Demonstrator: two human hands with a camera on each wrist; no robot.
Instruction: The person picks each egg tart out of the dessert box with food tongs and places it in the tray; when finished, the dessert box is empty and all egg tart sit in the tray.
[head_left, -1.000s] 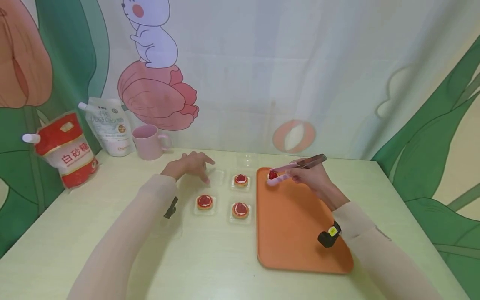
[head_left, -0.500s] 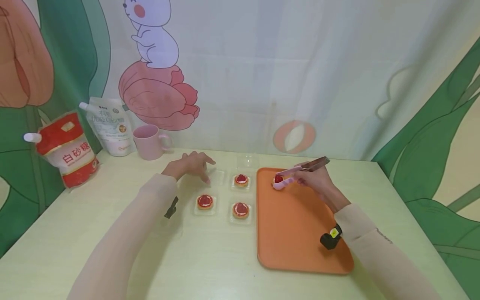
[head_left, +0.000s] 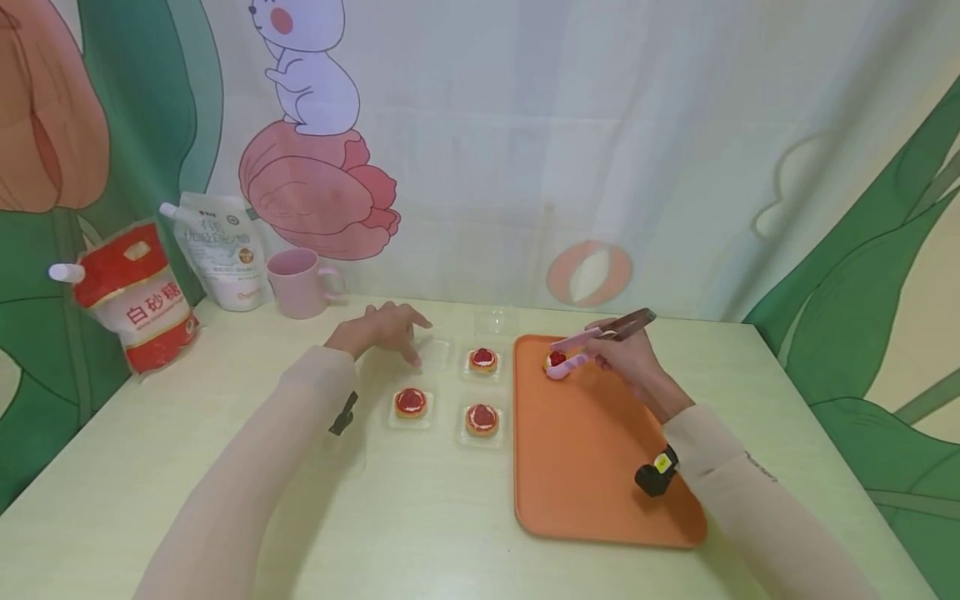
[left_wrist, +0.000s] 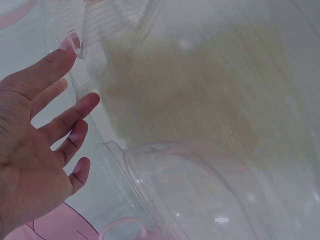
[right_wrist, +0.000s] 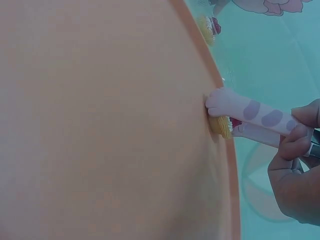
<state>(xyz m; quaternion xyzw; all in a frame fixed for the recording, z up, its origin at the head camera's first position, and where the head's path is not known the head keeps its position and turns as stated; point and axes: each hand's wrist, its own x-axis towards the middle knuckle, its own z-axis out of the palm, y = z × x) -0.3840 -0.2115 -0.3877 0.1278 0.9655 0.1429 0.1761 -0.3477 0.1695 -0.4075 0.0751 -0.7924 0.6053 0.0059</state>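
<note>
My right hand [head_left: 628, 357] holds pink tongs [head_left: 574, 362] with a metal end; their paw-shaped tips sit on either side of a small berry tart [right_wrist: 220, 128]. That tart is on the orange tray [head_left: 600, 467], close to its far left corner. My left hand [head_left: 384, 328], fingers loosely bent, is at a clear plastic holder [head_left: 437, 354]. In the left wrist view its fingertips lie by the clear edge; whether they touch it I cannot tell. Three tarts sit in clear holders left of the tray: a far one [head_left: 482, 360], a left one [head_left: 410, 403] and a near one [head_left: 482, 420].
Another clear plastic piece [head_left: 495, 320] lies behind the holders. A clear domed piece [left_wrist: 195, 190] shows in the left wrist view. At the back left stand a pink mug [head_left: 295, 285], a white spouted pouch [head_left: 223, 254] and a red sugar bag [head_left: 142, 304]. A printed curtain hangs behind.
Since a second ago the tongs and the tart at their tips have shifted slightly right and nearer to me on the tray. Over the last half second they barely move. My left hand stays in place.
</note>
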